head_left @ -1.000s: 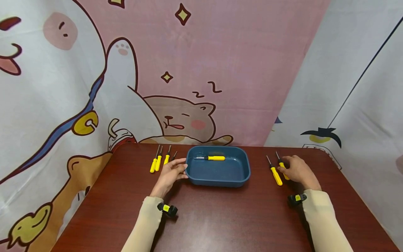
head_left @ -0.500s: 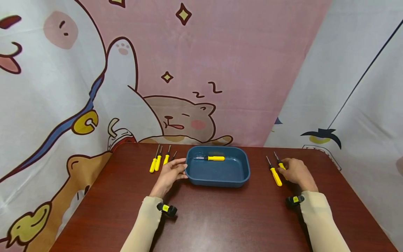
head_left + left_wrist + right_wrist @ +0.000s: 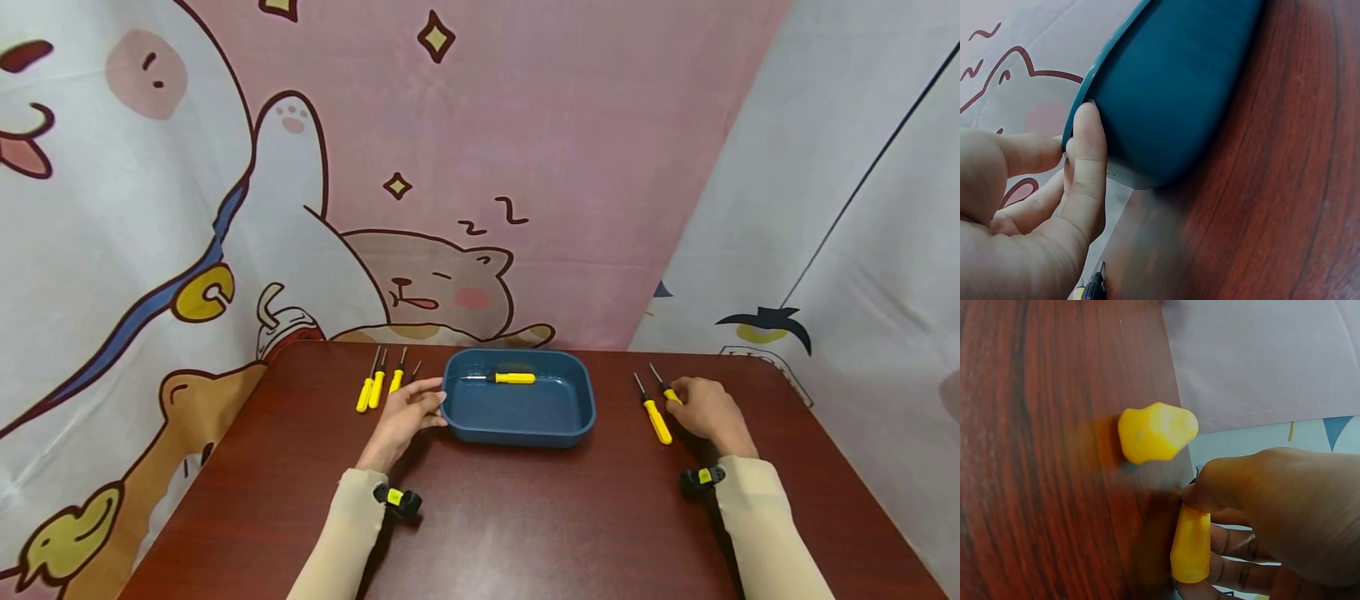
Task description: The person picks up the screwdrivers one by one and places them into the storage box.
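A blue rectangular baking dish [image 3: 517, 435] stands mid-table with one yellow-handled screwdriver [image 3: 514, 378] lying inside it. My left hand [image 3: 402, 417] holds the dish at its left end, thumb and fingers at the rim; the left wrist view shows a fingertip against the outer wall [image 3: 1166, 87]. Right of the dish, my right hand [image 3: 708, 410] pinches a second screwdriver [image 3: 1191, 547] by its yellow handle between thumb and fingers. In the head view the hand covers most of that handle, and its shaft points away. Just left of this hand lies another screwdriver [image 3: 657, 421].
Several yellow-handled screwdrivers [image 3: 377, 387] lie left of the dish, near the far edge; the left hand partly hides one of them. The brown wooden table [image 3: 517, 517] ends at a cartoon-printed cloth [image 3: 585, 167] behind. Both wrists wear small black cameras.
My right hand has shifted slightly left and curled closer round its screwdriver, whose tip has swung a little left. The left hand and dish stay in place.
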